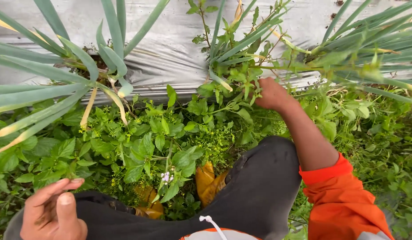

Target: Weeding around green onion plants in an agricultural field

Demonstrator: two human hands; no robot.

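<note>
The right hand (270,94), at the end of a bare forearm with a bright orange sleeve (337,195) pushed up past the elbow, reaches forward into a clump of small leafy green weeds (235,78) at the foot of a long-bladed green onion plant (241,42). Its fingers are curled down into the stems and hidden by the leaves, so whether they are clamped on a stem cannot be told. The clump sits at the edge of a sheet of silver-grey plastic mulch film (170,53) that covers the raised bed, where the film meets the weedy furrow.

The left hand (50,213) rests low at the near left on the dark grey trouser knee (104,218), fingers loosely bent and apart, holding nothing.

Another onion plant with broad pale-green blades (81,66) grows through a hole in the film at the left, and a third (370,49) stands at the right. Between the knees lies a dense mat of broad-leaved green weeds (148,146), with yellow rubber boots (208,182) showing under the leaves
</note>
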